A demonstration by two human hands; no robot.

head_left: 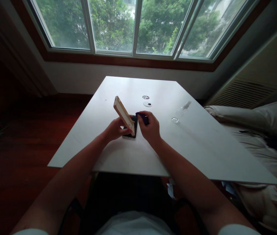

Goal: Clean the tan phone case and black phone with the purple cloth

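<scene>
Your left hand [114, 128] pinches the pale case [124, 114] near its lower edge (a sound hold, as it looks light and stiff), tilted over the dark phone [135, 120] on the counter [118, 156], your right hand [151, 128] closed around a dark purple object [144, 118].

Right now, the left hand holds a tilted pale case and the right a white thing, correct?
Not quite: the head view shows the right hand holding a dark thing, not a white one. The left hand does hold a tilted pale case.
</scene>
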